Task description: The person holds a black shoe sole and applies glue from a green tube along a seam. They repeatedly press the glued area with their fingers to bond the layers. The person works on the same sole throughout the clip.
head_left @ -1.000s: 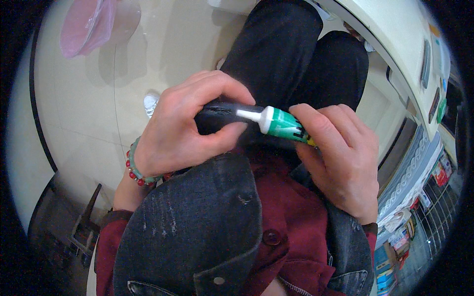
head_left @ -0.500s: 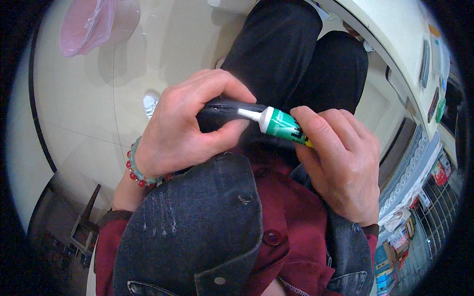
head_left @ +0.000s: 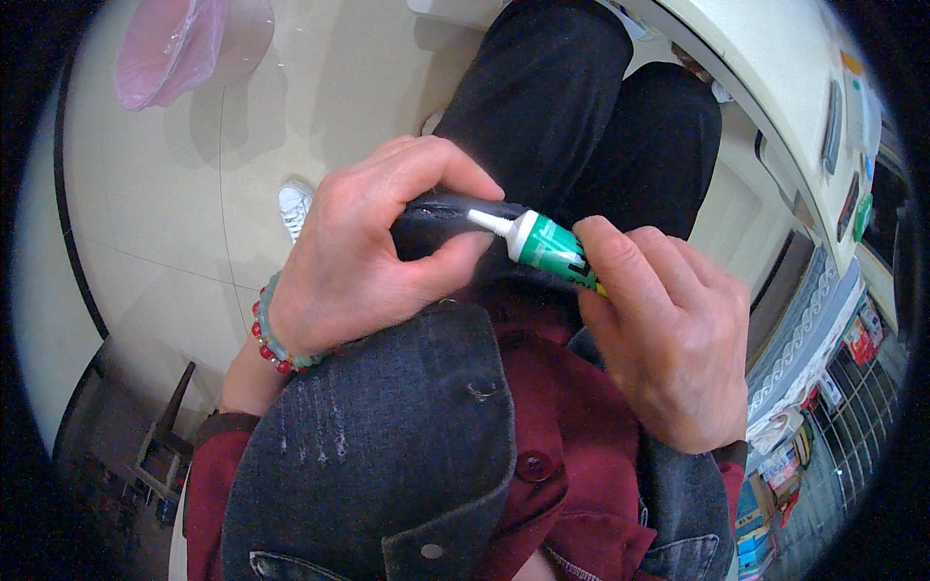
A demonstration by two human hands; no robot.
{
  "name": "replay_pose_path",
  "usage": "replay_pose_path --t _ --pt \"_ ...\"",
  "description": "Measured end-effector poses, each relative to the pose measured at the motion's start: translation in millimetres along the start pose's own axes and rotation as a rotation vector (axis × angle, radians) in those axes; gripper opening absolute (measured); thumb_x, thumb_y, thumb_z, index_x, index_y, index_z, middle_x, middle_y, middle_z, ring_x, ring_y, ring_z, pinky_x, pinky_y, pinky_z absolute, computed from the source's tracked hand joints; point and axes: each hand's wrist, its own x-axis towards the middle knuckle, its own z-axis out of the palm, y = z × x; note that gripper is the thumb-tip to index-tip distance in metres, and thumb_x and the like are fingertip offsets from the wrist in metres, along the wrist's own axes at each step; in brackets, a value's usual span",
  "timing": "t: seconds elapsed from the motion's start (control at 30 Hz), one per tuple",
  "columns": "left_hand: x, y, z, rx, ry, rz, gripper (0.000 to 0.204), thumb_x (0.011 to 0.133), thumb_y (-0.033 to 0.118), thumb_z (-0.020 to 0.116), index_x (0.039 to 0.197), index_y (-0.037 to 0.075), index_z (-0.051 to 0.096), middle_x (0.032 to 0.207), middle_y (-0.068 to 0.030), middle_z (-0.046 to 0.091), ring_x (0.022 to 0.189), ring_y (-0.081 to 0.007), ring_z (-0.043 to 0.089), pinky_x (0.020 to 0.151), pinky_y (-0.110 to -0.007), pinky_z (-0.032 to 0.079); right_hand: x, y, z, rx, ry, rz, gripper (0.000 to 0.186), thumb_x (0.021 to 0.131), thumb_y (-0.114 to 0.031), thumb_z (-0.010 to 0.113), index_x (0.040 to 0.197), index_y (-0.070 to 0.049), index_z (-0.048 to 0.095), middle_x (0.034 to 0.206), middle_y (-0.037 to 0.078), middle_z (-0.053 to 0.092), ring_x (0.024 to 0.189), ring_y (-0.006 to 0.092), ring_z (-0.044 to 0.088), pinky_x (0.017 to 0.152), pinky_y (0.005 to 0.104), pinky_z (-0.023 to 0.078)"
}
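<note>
My left hand (head_left: 358,261) is curled round a dark, glossy object (head_left: 431,218) with a narrow split or groove along its visible side; the rest of it is hidden by my fingers. My right hand (head_left: 664,329) grips a green and white tube (head_left: 552,250) with a white nozzle (head_left: 486,221) pointing left. The nozzle tip lies over the dark object near that groove, touching or very close; I cannot tell which. Both hands are above my lap in black trousers (head_left: 533,87), over my denim jacket and dark red shirt.
A pink-lined bin (head_left: 165,53) stands on the tiled floor at upper left. A dark stool or chair (head_left: 160,436) is at lower left. To my right runs a white desk edge (head_left: 775,87) with small items on it, and a wire rack (head_left: 852,426) with packages.
My right hand has shifted slightly down and right, tilting the tube more, while the nozzle tip has crept a little up and right along the dark object. My left hand is almost still.
</note>
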Motion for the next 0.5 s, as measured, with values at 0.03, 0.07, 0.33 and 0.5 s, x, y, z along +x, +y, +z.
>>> replay_pose_path --t 0.03,0.07,0.33,0.5 --pt "-0.2 0.2 -0.2 0.007 0.003 0.011 0.030 0.074 0.000 0.070 0.105 0.001 0.068 0.103 -0.0096 0.069 0.096 -0.0177 0.068 0.087 -0.029 0.052 -0.4 -1.6 -0.3 -0.009 -0.004 0.008 0.040 0.070 -0.001 0.074 0.109 -0.007 0.066 0.080 0.008 0.059 0.070 0.0272 0.062 0.060 0.0402 0.050" --pt "-0.3 0.3 -0.5 0.015 0.005 0.022 0.030 0.074 0.000 0.070 0.105 0.001 0.068 0.103 -0.0095 0.069 0.095 -0.0177 0.068 0.087 -0.029 0.052 -0.6 -2.7 -0.6 -0.005 -0.011 0.023 0.039 0.070 -0.001 0.074 0.108 -0.007 0.066 0.080 0.007 0.059 0.069 0.0271 0.062 0.060 0.0401 0.050" --pt "-2.0 2.1 -1.2 0.022 0.017 0.037 0.031 0.075 0.001 0.069 0.105 0.001 0.068 0.101 -0.0095 0.069 0.095 -0.0177 0.068 0.086 -0.029 0.052 -0.3 -7.6 -1.3 0.013 -0.050 0.033 0.037 0.074 -0.001 0.073 0.110 -0.006 0.064 0.079 0.008 0.059 0.069 0.0271 0.062 0.060 0.0396 0.051" --pt "-2.8 1.2 -0.9 0.015 0.021 0.034 0.031 0.075 0.000 0.069 0.106 0.001 0.068 0.102 -0.0097 0.069 0.095 -0.0176 0.068 0.086 -0.028 0.052 0.2 -8.4 -1.7 0.011 -0.054 0.031 0.037 0.075 -0.001 0.073 0.111 -0.005 0.064 0.081 0.008 0.059 0.070 0.0266 0.062 0.061 0.0392 0.051"
